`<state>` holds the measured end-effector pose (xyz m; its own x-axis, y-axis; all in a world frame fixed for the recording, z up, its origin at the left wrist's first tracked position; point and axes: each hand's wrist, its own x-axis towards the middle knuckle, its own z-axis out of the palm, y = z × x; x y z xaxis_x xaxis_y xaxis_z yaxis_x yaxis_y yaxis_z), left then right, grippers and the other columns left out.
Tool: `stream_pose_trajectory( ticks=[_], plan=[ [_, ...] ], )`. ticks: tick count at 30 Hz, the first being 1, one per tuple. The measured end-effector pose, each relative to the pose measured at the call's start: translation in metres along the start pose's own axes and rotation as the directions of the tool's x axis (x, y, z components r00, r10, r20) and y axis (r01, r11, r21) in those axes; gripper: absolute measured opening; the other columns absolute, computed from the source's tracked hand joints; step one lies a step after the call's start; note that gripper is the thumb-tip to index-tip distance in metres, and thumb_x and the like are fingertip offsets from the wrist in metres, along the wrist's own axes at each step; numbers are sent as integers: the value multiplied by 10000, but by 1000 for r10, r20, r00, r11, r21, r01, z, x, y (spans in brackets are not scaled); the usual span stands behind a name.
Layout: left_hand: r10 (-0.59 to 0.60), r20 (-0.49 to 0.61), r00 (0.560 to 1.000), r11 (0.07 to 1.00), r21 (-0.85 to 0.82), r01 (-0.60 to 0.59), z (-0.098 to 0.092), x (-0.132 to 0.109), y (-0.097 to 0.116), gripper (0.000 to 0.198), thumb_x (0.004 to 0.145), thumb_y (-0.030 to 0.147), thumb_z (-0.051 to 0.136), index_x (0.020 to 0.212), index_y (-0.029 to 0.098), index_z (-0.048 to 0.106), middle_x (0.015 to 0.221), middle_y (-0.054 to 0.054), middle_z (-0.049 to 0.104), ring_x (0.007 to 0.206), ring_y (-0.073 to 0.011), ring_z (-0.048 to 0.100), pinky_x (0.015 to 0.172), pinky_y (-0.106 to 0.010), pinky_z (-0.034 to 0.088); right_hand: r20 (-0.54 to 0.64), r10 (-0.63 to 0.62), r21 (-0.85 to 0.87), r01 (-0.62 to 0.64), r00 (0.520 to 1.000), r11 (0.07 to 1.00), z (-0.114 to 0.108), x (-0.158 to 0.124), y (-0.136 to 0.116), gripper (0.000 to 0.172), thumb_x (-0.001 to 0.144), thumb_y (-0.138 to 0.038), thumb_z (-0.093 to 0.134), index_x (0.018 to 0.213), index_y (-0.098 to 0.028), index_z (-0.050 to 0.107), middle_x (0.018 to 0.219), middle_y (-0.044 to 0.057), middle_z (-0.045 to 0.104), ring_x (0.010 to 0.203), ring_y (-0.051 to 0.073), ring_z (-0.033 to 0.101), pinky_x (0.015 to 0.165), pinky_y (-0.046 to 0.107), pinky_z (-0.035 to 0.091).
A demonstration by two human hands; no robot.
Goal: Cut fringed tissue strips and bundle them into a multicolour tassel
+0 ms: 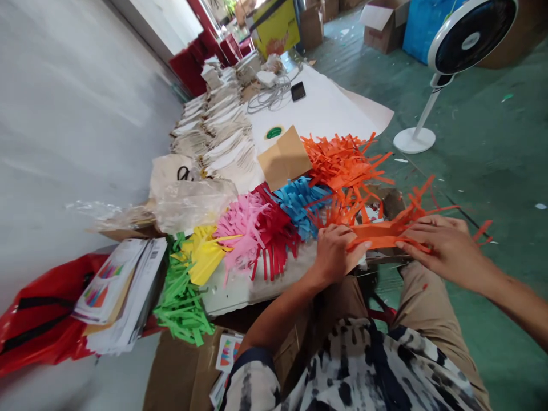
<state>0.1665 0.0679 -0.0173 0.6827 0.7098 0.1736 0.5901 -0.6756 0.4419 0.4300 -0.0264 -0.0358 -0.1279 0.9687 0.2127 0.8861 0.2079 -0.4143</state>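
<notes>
An orange fringed paper strip [377, 235] stretches between my hands at the table's front right. My left hand [336, 251] is closed on its left end, and my right hand [440, 245] grips the other end, where loose fringes stick out. Behind them lies a pile of orange fringed paper [342, 160]. To the left are fringed bundles in blue [302, 205], dark red [276, 234], pink [244, 228], yellow [205, 251] and green [184, 308]. A brown paper piece [285, 158] rests behind the blue bundle.
Stacks of pale bags [226, 131] line the wall side of the table [325, 103], near a cable coil [272, 97] and black device [298, 91]. Printed sheets [120, 285] lie at left. A white fan [466, 43] stands right; an open carton [387, 208] is beyond the strip.
</notes>
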Motion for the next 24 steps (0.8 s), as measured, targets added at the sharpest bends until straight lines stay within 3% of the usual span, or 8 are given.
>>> stream_pose_trajectory(
  ticks=[4,6,11,15,20,24],
  plan=[
    [-144,-196,970,990,-24,142,13,-2,-2,222,903,441,781,829,233,757,1187,-43,720,1159,-216,601,983,-391,458,43,198,-26,-197,979,980,2,10,-5,430,967,-598,520,762,-262,695,855,29,754,946,249,625,785,377,308],
    [-180,-242,953,983,-16,182,18,-2,-3,222,862,413,825,786,222,740,1176,-47,707,1148,-227,588,973,-397,467,30,240,-58,-238,970,970,4,14,-11,416,931,-600,547,744,-249,670,793,44,728,921,267,611,761,371,255],
    [-169,-252,953,984,4,175,22,1,-4,269,771,419,900,787,210,732,1170,-63,690,1126,-248,579,984,-421,473,18,320,-103,-316,947,943,8,20,-22,429,923,-636,510,860,-259,706,807,50,729,958,286,610,782,375,253],
    [-180,-266,947,983,-7,185,21,0,-4,242,810,411,862,843,205,741,1179,-78,681,1136,-248,577,986,-419,475,2,352,-171,-347,936,922,9,24,-27,480,963,-607,417,776,-252,681,833,73,739,964,294,601,784,394,240],
    [-183,-270,945,980,30,198,21,2,-3,239,815,399,845,838,203,711,1161,-71,683,1116,-243,586,960,-406,485,11,328,-263,-314,945,912,11,27,-32,456,970,-572,401,741,-257,639,798,70,733,945,302,585,771,403,218],
    [-153,-272,950,981,77,180,19,3,-1,288,821,396,827,998,206,701,1181,-79,692,1127,-250,603,985,-423,505,-60,275,-326,-280,959,903,17,24,-34,424,983,-545,403,776,-252,630,817,65,741,930,295,571,782,413,223]
  ],
)
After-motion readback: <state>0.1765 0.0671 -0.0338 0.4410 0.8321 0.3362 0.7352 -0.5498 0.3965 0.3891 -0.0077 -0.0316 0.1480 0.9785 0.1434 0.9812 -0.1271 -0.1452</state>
